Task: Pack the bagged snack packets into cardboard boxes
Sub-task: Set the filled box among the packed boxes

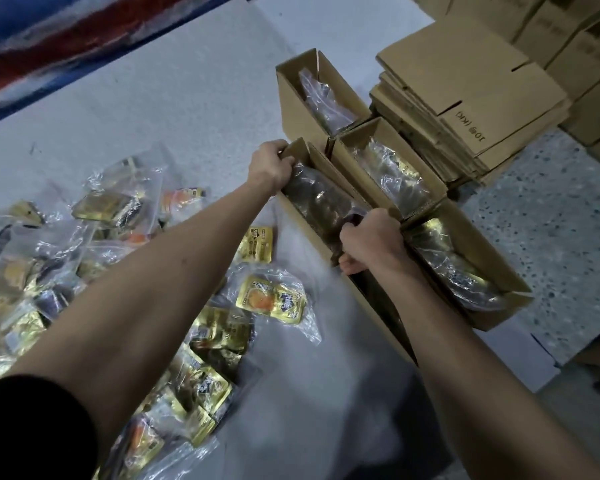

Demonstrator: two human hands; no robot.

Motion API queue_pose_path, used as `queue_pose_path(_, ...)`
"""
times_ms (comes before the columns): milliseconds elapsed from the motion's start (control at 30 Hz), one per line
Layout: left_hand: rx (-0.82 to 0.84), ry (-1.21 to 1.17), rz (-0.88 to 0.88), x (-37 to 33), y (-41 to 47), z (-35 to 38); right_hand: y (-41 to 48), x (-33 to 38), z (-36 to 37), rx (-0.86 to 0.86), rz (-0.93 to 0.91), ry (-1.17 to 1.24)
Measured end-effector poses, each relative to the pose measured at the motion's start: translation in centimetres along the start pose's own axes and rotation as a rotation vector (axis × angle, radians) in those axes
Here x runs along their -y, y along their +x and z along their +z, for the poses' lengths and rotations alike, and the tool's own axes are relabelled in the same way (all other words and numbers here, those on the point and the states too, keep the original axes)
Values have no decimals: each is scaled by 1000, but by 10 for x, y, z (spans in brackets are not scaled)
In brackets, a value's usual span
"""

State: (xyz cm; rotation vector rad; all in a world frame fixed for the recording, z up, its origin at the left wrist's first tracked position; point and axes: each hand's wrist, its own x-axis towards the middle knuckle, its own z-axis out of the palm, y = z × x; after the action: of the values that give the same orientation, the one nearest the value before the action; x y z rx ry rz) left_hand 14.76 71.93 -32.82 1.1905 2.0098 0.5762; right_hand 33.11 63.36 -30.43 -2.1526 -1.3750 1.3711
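Both arms are stretched out, forearms bare. The left arm comes in from 8 o'clock, black sleeve up top. The left hand has its fingers hooked over the far end of the cardboard box. The right arm angles in from 5 o'clock. The right hand is a fist, knuckles up, clamped on the bagged snack packets.

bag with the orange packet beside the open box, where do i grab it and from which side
Probably from above, pinching the bag across its filled middle: it lies flat on the grey surface, and the slack clear film at its edges might slip.
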Motion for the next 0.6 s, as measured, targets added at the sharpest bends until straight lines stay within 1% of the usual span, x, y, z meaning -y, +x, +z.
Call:
queue_pose_path(133, 86, -27, -17, -5, -1, 5, -6, 2, -1, 47, 5, -28)
queue_pose_path(333, 108, -67, 14, -1, -7, 9, -28, 5, -1, 38, -9, 5)
queue_pose_path(400, 66, -98, -5, 1, -16, 2, -34, 5, -3, 39, -14, -23)
queue_pose_path(467, -30, -177, 10, 4, -35, -9, -43, 5, -2, 56, -19, -23)
queue_pose_path(533, -113, -260, 56, 13, -67, -21, -54, 3, 4, 70, -54, -29)
queue_pose_path(600, -140, -324, 75, 32, -112, -29, -70, 3, 16, 105, -102, -22)
